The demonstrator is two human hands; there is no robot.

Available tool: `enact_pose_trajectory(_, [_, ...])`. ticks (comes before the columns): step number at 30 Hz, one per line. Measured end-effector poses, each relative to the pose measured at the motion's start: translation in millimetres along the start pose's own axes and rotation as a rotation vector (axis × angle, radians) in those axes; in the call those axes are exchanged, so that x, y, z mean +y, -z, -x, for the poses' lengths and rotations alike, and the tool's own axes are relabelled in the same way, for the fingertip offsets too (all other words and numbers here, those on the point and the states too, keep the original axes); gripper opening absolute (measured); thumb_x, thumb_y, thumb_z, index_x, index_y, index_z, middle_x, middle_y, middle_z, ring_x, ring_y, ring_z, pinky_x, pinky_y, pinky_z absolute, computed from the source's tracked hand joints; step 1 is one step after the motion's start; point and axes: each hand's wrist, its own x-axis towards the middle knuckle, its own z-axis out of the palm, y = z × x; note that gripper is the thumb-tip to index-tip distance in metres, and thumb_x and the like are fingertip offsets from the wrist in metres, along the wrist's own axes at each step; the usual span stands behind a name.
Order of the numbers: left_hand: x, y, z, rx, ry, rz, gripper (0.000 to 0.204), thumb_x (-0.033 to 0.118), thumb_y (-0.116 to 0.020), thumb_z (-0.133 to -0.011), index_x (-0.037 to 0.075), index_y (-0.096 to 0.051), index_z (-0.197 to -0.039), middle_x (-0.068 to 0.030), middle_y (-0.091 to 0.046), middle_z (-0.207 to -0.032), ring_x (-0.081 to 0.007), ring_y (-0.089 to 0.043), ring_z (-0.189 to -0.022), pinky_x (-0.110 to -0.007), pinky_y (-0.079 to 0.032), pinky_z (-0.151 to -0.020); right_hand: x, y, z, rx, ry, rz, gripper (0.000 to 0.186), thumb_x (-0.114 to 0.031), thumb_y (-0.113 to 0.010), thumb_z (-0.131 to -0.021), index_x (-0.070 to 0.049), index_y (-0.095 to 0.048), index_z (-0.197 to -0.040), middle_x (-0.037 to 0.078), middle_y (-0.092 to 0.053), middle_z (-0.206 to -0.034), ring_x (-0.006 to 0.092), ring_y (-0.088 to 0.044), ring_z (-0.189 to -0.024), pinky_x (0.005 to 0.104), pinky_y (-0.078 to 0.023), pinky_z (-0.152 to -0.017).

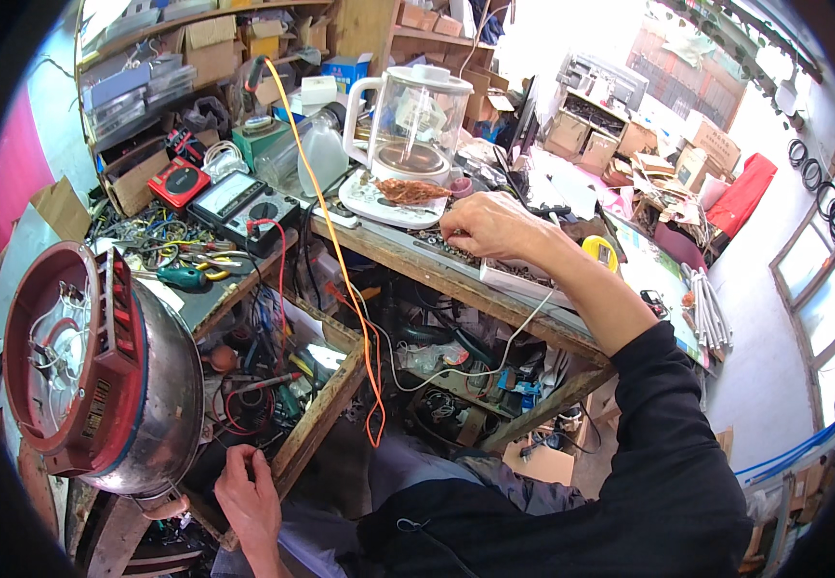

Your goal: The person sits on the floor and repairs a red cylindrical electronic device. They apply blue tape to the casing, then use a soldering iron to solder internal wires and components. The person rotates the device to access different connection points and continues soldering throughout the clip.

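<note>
My right hand reaches across to the bench edge, its fingers bent down and pinched among small loose metal parts beside a white tray. Whatever its fingertips hold is hidden. Low at the left, my left hand is closed, thumb against fingertips, near a wooden frame bar; a thin dark piece shows by the fingertips, too small to name. Left of it, an upturned round metal appliance has its red base open, with white wires inside.
A glass kettle stands on a white base behind my right hand. An analog multimeter, pliers and a red device lie at the left. An orange cable hangs over the wooden bench edge.
</note>
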Motion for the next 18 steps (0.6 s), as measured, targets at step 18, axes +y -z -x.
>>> enact_pose_trajectory(18, [-2.7, 0.3, 3.3, 0.158, 0.004, 0.212, 0.009, 0.005, -0.06, -0.1, -0.003, -0.061, -0.101, -0.0165, -0.067, -0.083, -0.0287, -0.063, -0.072, -0.037, -0.05, -0.069, -2.9, -7.6, -3.6, 0.022, 0.025, -0.058, 0.028, -0.013, -0.064, -0.084, -0.01, -0.073, -0.109, 0.018, -0.073, -0.094, 0.0374, -0.071, -0.092, 0.0495, -0.056, -0.081])
